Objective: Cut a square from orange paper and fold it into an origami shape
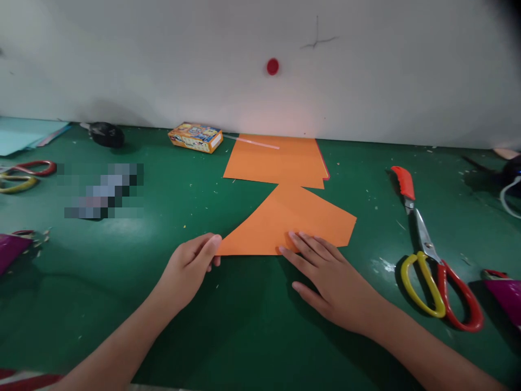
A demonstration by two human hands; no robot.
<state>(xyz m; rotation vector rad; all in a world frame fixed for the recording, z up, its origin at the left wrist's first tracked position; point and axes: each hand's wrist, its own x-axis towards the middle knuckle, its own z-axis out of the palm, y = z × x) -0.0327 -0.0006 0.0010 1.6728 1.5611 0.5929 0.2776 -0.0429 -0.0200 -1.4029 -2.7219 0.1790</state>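
Your left hand (191, 266)'s pinching the orange paper (299, 217)'s corner, right hand (329, 277)'s spread flat; it's probably light and bendy, so grip edges gently.

Orange paper (280, 220) on a green table (244, 331).
Right of the left hand (185, 269) and its grip, scissors (428, 248) with yellow and red handles; beyond, an orange box (195, 137) printed blue and yellow.

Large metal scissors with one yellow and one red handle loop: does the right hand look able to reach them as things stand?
Probably yes. The right hand only rests on the orange paper sheet, and the scissors lie to its right, handles uncovered, with green tabletop between.
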